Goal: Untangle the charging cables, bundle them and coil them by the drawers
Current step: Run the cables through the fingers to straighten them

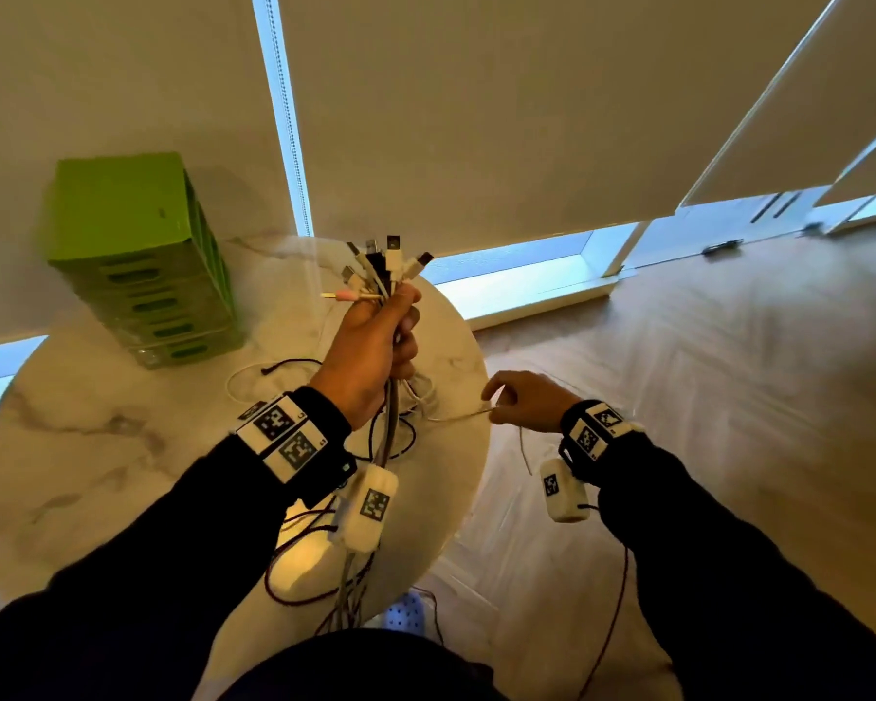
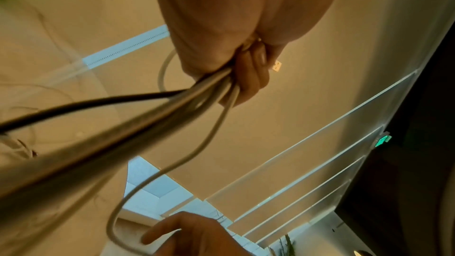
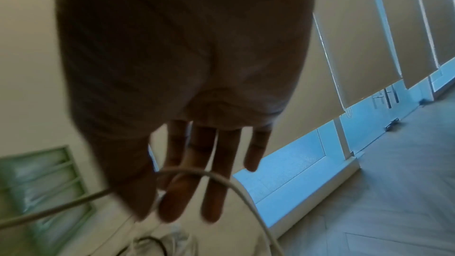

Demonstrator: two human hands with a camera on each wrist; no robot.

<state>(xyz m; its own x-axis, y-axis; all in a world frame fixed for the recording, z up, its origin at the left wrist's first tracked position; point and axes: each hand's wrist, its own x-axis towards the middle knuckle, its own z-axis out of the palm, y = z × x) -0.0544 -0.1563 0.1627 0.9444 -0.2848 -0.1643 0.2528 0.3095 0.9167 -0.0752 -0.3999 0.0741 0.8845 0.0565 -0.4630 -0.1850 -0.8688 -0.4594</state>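
My left hand is raised over the round marble table and grips a bundle of charging cables. Their plug ends fan out above the fist, and the cords hang down past my wrist. In the left wrist view the fingers curl round the grey, white and black cords. My right hand is lower, just off the table's right edge. It pinches one thin white cable that runs left toward the bundle. That cable crosses my right fingers. The green drawers stand at the table's back left.
Loose dark red and white cable loops lie on the table between the drawers and my hands. More cords hang off the near edge toward the wooden floor. Closed blinds fill the wall behind.
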